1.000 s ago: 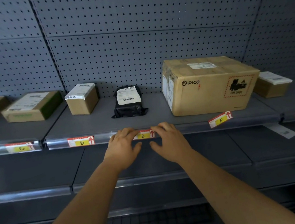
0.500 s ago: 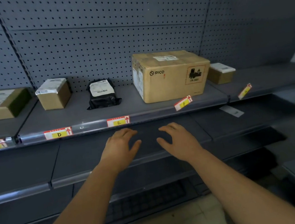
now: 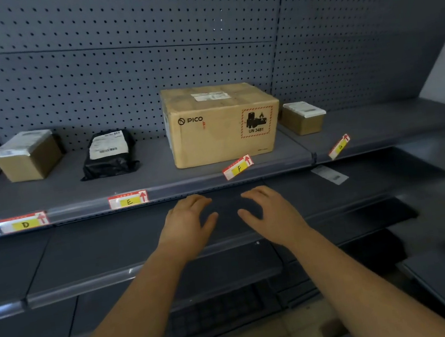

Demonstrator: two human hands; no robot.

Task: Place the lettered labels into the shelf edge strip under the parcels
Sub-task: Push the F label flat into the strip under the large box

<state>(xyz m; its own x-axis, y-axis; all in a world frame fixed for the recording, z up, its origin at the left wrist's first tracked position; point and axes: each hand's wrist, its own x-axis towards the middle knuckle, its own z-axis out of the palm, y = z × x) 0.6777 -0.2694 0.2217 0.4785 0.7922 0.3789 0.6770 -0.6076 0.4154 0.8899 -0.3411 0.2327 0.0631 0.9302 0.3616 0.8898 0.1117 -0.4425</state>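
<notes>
Labels D (image 3: 24, 222) and E (image 3: 128, 200) sit straight in the clear shelf edge strip (image 3: 184, 186). Label F (image 3: 237, 167) lies tilted on the shelf edge below the big PICO carton (image 3: 221, 124). Label G (image 3: 339, 146) also lies tilted, further right, near a small brown box (image 3: 301, 117). My left hand (image 3: 186, 223) and my right hand (image 3: 268, 210) hover side by side just below the strip, between E and F, fingers loosely curled and holding nothing.
A black plastic parcel (image 3: 109, 152) and a small taped box (image 3: 28, 155) stand above E and D. A white paper slip (image 3: 329, 174) lies on the lower shelf at the right. Grey pegboard backs the shelves; more shelves run below.
Both hands have left label E, dropped below the strip and shifted right. The view has swung to the right, so label C is out of frame.
</notes>
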